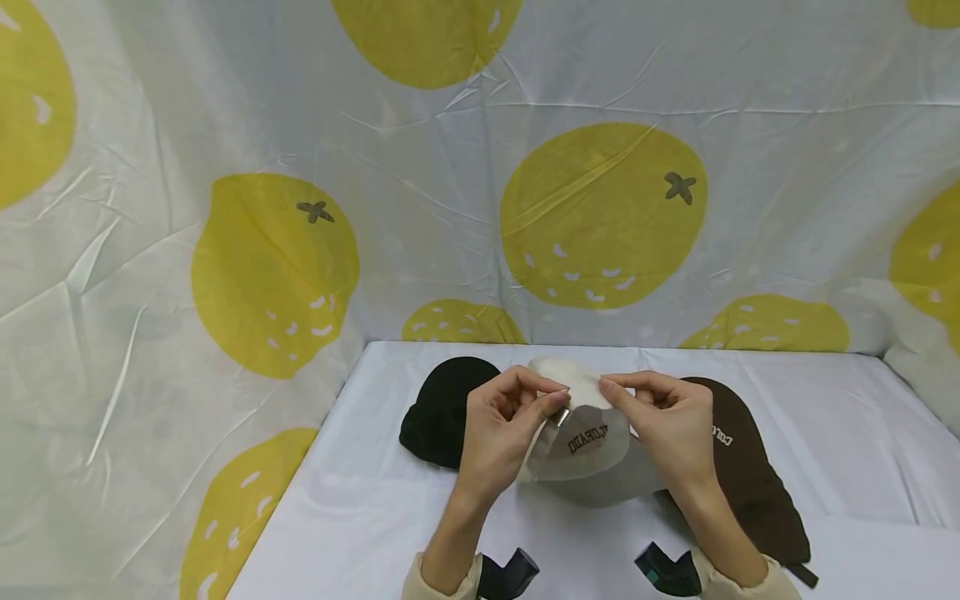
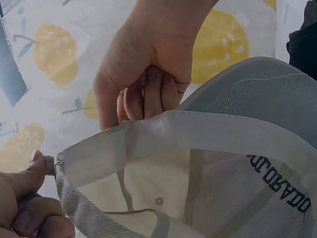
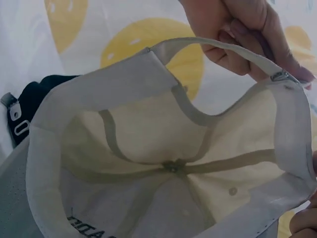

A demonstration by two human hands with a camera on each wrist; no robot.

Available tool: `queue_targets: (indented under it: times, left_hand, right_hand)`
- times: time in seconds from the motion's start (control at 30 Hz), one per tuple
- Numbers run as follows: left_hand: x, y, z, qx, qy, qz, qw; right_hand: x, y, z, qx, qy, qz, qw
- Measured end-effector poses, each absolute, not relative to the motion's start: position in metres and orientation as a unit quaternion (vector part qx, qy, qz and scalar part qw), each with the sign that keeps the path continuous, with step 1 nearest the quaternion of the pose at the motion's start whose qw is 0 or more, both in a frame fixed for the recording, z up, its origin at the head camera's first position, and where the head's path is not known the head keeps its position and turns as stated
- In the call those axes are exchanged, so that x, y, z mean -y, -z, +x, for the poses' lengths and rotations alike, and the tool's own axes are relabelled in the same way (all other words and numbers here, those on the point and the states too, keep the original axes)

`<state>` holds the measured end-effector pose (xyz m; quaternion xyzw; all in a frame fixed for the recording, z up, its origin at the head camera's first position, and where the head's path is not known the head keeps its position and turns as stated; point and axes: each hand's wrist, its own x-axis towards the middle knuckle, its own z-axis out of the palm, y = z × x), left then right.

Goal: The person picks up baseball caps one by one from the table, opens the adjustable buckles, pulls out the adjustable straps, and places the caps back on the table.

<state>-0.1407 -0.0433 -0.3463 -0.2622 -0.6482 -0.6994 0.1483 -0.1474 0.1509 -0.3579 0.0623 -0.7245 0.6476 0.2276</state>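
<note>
Both hands hold up a cream baseball cap (image 1: 588, 450) with its inside facing me, its grey brim (image 2: 257, 89) and dark stitched lettering showing. At the back opening, my left hand (image 1: 498, 429) pinches the strap end beside a small metal buckle (image 3: 281, 76). My right hand (image 1: 675, 429) pinches the cap's edge on the other side, and in the left wrist view its fingers curl behind the sweatband (image 2: 153, 131). The strap (image 3: 218, 44) arches over the gap in the right wrist view. There, only a few fingertips of the right hand (image 3: 304, 223) show.
A black cap (image 1: 442, 417) lies on the white-covered table (image 1: 352, 500) to the left. A brown cap (image 1: 750, 467) with white lettering lies to the right, its strap end toward me. A curtain with yellow lemons (image 1: 420, 233) hangs behind and at the left.
</note>
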Motion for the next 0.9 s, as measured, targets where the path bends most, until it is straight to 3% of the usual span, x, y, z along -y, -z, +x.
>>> queue_targets:
  times: [0.3,0.63,0.9]
  left_hand:
    - [0.046,0.352,-0.148,0.62,0.715,-0.29,0.146]
    - [0.051,0.351,-0.148,0.614,0.722,-0.293,0.127]
    - [0.055,0.349,-0.148,0.616,0.723,-0.287,0.127]
  right_hand:
    - [-0.154,0.358,-0.145,0.764,-0.608,0.139,0.166]
    - [-0.152,0.366,-0.148,0.7,-0.583,0.325,0.252]
    - [-0.147,0.372,-0.154,0.642,-0.593,0.378,0.306]
